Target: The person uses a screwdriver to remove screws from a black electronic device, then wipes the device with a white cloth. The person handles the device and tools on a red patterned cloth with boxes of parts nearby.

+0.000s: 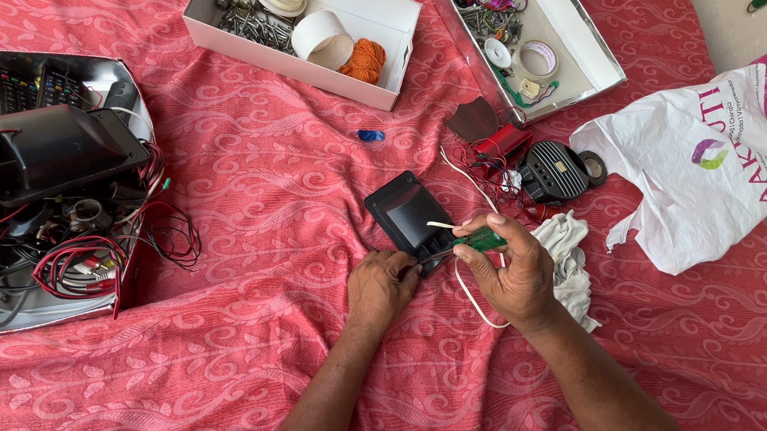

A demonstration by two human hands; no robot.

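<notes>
You are kneeling over a red bedspread with a pale swirl pattern (pixel 252 214), which fills the view. At its left edge sits an open box of tangled red, black and white wires and black electronic parts (pixel 49 185). Two white cardboard boxes lie at the top: one with tape rolls and orange twine (pixel 304 36), the other with small hardware and tape (pixel 536 41). A crumpled white plastic bag (pixel 704 164) rests at the right. In the middle lies the small black plastic casing (pixel 410 218), flat on the cloth. Your left hand (pixel 378 286) presses its near corner, fingers curled together against it. Your right hand (pixel 509 266) has its fingers clamped round the green-handled screwdriver (pixel 481 239), whose tip meets the casing's edge. A white rag (pixel 565 258) lies just beside that hand.
</notes>
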